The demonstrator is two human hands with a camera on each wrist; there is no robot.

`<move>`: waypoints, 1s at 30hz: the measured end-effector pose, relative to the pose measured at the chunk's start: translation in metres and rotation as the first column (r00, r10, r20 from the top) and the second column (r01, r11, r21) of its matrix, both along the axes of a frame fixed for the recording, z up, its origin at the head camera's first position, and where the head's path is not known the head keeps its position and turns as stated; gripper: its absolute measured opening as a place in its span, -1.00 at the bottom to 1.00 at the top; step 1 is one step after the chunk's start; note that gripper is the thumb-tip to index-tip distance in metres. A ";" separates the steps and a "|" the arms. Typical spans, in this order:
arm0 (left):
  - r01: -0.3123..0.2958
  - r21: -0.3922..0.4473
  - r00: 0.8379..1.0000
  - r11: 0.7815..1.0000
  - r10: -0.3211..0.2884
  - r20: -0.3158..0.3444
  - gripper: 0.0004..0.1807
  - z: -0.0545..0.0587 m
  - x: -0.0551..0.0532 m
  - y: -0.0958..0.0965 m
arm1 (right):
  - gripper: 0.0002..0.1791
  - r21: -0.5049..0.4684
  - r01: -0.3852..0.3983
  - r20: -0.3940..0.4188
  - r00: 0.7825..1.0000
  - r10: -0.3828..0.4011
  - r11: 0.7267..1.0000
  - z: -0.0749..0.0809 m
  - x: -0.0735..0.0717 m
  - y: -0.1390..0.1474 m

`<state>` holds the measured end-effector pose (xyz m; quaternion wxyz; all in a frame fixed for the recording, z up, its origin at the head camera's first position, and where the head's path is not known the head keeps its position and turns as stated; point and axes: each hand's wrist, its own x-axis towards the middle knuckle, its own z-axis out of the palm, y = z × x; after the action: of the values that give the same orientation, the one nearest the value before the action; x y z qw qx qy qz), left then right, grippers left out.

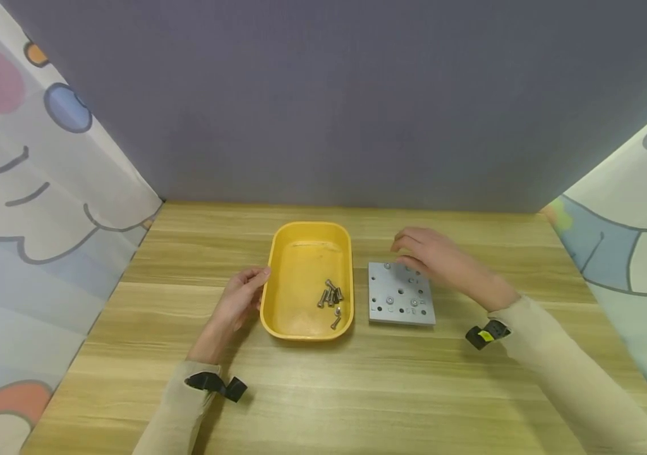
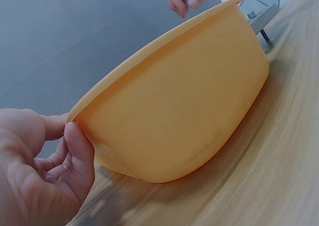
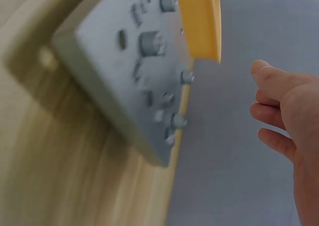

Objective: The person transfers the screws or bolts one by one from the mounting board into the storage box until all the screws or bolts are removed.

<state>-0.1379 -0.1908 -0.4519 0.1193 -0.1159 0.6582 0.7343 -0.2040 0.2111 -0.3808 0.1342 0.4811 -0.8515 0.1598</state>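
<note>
My left hand pinches the left rim of a yellow plastic tray between thumb and fingers, and the left wrist view shows this grip on the rim too. Several small metal screws lie loose in the tray's lower right part. To the right is a flat grey metal plate with holes, and several screws stand up from its face. My right hand hovers over the plate's upper right corner, apart from it. In the right wrist view its fingers are loosely bent, with nothing visible between them.
Everything rests on a wood-grain table. A dark grey panel rises along its back edge. Cartoon-printed curtains hang at the left and right. A black strap circles the right wrist.
</note>
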 end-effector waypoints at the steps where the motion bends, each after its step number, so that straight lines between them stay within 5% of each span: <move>1: 0.000 -0.004 1.000 1.000 0.000 -0.001 -0.60 0.000 0.000 0.000 | -0.73 -0.009 0.005 -0.003 1.000 -0.005 1.000 -0.002 0.000 0.003; 30: 0.012 0.007 1.000 1.000 -0.012 -0.011 -0.54 -0.001 0.000 -0.001 | -0.71 -0.147 0.160 0.092 0.985 -0.147 0.976 -0.054 0.026 0.047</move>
<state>-0.1379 -0.1919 -0.4527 0.1206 -0.1073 0.6570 0.7364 -0.1784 0.2579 -0.4343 0.1486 0.3953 -0.8759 0.2335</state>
